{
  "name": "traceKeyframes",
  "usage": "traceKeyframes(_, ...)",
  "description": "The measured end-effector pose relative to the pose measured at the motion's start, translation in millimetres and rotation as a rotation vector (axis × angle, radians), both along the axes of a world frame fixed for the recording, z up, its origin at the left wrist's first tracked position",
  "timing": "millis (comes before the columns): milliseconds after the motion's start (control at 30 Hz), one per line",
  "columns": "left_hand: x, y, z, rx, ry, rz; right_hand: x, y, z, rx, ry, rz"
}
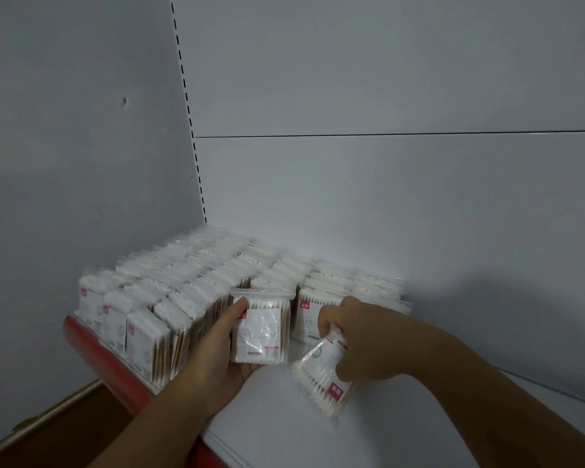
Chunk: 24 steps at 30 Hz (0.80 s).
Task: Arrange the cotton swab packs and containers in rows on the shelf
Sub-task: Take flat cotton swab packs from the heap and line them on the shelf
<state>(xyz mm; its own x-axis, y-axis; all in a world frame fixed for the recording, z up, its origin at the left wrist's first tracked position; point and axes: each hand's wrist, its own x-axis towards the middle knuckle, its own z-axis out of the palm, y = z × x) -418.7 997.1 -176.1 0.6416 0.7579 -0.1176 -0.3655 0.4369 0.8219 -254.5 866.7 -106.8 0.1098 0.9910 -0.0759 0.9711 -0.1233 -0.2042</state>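
Observation:
Several rows of clear cotton swab packs (190, 292) with white tips and pink labels stand upright at the left end of the white shelf (284, 417). My left hand (217, 349) holds one upright pack (259, 329) from its left side, at the front of a row. My right hand (355, 339) grips another pack (321, 376) that is tilted and upside down, just above the shelf surface. More packs (352, 292) stand behind my right hand against the back panel.
A red strip (115, 369) runs along the shelf's front edge. A grey back panel (385, 197) and a left side wall (65, 163) close the shelf in. The shelf surface to the right (520, 383) is bare white. Brown floor (65, 427) lies below on the left.

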Motion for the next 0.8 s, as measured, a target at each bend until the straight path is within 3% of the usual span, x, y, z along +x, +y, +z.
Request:
traceKeyframes(100, 0, 2, -2, 0.009, -0.024, 0.011, -3, -3, 3, -0.033, -0.1, 0.074)
traceKeyframes(267, 0, 5, -5, -0.01, -0.094, 0.005, -9, -6, 7, -0.172, 0.005, 0.139)
traceKeyframes(333, 0, 5, -5, -0.016, -0.104, -0.003, -8, -6, 9, -0.164, -0.05, 0.133)
traceKeyframes(500, 1, 4, -5, -0.035, -0.114, 0.043, 8, -10, 23, 0.065, -0.148, -0.023)
traceKeyframes(633, 3, 3, -5, -0.028, -0.065, 0.071, 9, -3, 16, 0.309, -0.017, -0.213)
traceKeyframes(800, 4, 1, -4, 0.016, -0.053, 0.039, -13, 17, -27, 0.523, -0.123, -0.226)
